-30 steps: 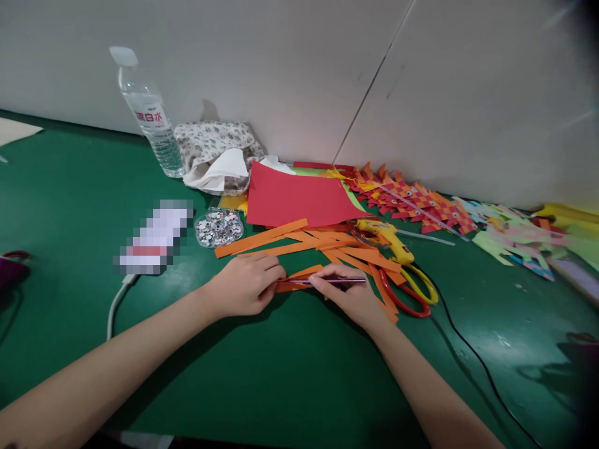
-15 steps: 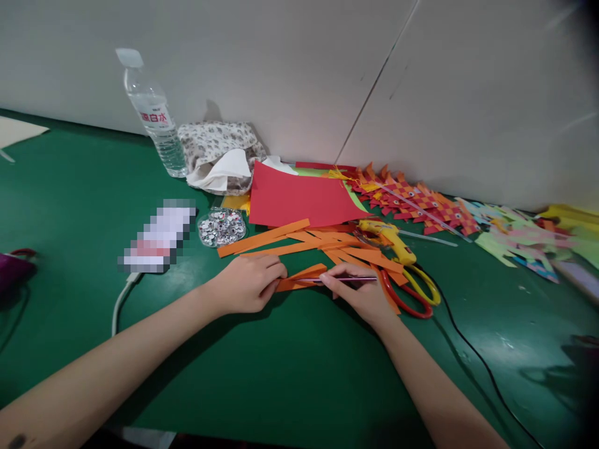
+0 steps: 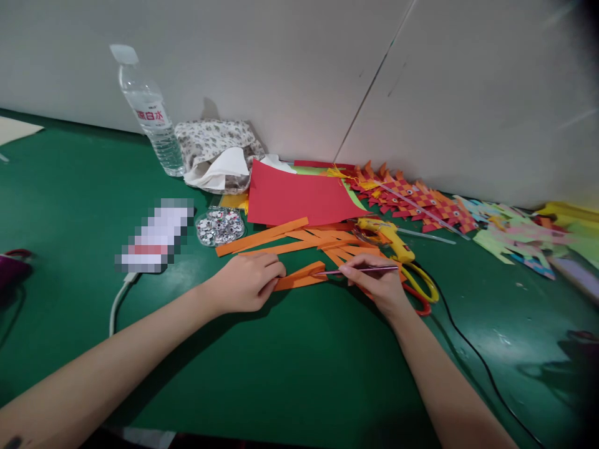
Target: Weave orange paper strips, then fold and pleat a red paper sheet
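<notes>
My left hand (image 3: pixel 250 280) is closed in a pinch on the left end of a folded orange paper strip (image 3: pixel 299 279). The strip lies low over the green table, its right end parted into two layers. In my right hand (image 3: pixel 377 284) is a slim purple pen-like stick (image 3: pixel 374 269), held between thumb and fingers. The stick points left, and its tip reaches the strip's right end. Just beyond both hands lie several loose orange strips (image 3: pixel 266 236). Scissors with red and yellow handles (image 3: pixel 423 282) sit partly hidden behind my right hand.
Behind the strips are a red paper sheet (image 3: pixel 299 193), a bag of googly eyes (image 3: pixel 219 226) and a yellow glue gun (image 3: pixel 388 236). A water bottle (image 3: pixel 152 118), a tissue pouch (image 3: pixel 218 146) and a phone (image 3: pixel 159 234) stand left. Woven paper fish (image 3: pixel 421 199) lie right.
My right hand has moved right with the stick, whose tip slid from mid-strip to the strip's right end. My left hand keeps its hold in nearly the same place.
</notes>
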The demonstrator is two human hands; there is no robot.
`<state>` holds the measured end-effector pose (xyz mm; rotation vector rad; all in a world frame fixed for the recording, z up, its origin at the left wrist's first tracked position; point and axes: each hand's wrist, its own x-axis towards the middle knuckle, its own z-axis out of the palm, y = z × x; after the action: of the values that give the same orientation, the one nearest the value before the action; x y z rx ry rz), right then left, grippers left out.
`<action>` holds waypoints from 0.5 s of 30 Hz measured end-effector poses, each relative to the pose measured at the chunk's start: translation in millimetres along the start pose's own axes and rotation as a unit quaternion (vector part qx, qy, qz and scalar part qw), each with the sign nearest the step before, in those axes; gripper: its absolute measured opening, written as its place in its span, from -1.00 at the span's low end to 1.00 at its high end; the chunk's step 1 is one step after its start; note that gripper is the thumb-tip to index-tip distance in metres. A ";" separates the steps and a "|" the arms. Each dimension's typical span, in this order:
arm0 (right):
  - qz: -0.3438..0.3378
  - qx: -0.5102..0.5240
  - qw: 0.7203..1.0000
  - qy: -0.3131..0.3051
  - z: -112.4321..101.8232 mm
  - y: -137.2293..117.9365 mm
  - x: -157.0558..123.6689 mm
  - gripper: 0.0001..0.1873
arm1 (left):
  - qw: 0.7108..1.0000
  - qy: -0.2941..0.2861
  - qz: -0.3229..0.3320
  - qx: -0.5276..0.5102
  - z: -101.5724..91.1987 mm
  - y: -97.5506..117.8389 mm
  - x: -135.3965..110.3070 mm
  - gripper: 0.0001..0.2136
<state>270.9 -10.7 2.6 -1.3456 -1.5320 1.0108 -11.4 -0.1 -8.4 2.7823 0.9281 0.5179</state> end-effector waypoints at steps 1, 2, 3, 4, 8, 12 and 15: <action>-0.001 0.008 1.000 0.005 -1.8 1.0 0.8 -0.80 | 1.000 0.000 0.001 0.001 0.3 -0.2 -0.1 -0.83; -0.001 0.016 1.000 0.009 -3.4 2.0 1.6 -0.80 | 1.000 -0.001 0.000 0.002 0.4 -0.4 -0.2 -0.83; -0.001 0.021 1.000 0.012 -4.7 2.7 2.3 -0.81 | 1.000 -0.002 -0.001 0.003 0.5 -0.5 -0.3 -0.83; 0.000 0.025 1.000 0.011 -5.7 3.3 2.9 -0.81 | 1.000 -0.003 -0.004 0.004 0.4 -0.5 -0.2 -0.83; 0.002 0.033 0.999 0.015 -9.0 3.5 4.0 -0.83 | 1.000 -0.006 -0.007 0.003 -0.6 0.1 0.2 -0.83; -0.012 0.026 0.999 0.038 -15.1 3.3 4.5 -0.83 | 1.000 -0.004 -0.012 0.003 -1.4 1.0 0.2 -0.84; -0.018 0.006 0.999 0.037 -19.1 2.3 4.4 -0.82 | 1.000 -0.005 -0.014 0.002 -1.7 1.3 0.1 -0.84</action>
<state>289.4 -5.2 6.9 -1.3276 -1.4888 0.9361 -11.3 -0.9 -6.4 2.7685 0.9665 0.4968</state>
